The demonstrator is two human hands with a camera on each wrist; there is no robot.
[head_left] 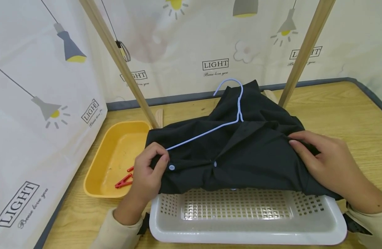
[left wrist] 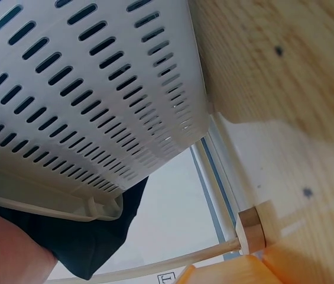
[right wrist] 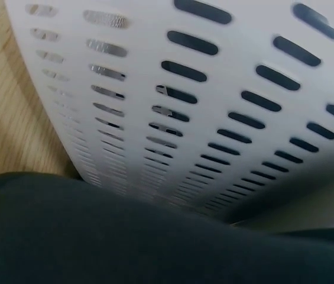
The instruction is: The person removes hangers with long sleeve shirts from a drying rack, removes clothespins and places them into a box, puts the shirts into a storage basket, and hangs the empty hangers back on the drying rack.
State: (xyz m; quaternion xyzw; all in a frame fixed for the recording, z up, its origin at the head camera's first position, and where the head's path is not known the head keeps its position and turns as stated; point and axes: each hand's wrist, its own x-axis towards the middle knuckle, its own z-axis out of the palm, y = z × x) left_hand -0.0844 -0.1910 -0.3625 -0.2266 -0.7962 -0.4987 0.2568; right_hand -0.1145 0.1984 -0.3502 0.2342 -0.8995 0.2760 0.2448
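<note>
A black button-up shirt point(head_left: 256, 152) with pale blue buttons lies spread over the white perforated basket point(head_left: 247, 237). On it rests a light blue wire hanger point(head_left: 200, 134), hook toward the back; its right arm is hidden under the cloth. My left hand point(head_left: 149, 169) pinches the shirt by the hanger's left end. At the other side my right hand point(head_left: 327, 160) pinches the shirt's edge between thumb and fingers. In the left wrist view, part of the left hand point(left wrist: 7, 251) shows beside the dark cloth point(left wrist: 90, 239). Dark cloth point(right wrist: 84, 236) covers the lower right wrist view, the right hand hidden.
A yellow tray point(head_left: 96, 169) with red clothespins point(head_left: 124, 181) stands at the left. Two wooden poles point(head_left: 125, 72) rise behind the shirt, one at each side. A printed curtain point(head_left: 191, 41) hangs behind the wooden table point(head_left: 349, 117).
</note>
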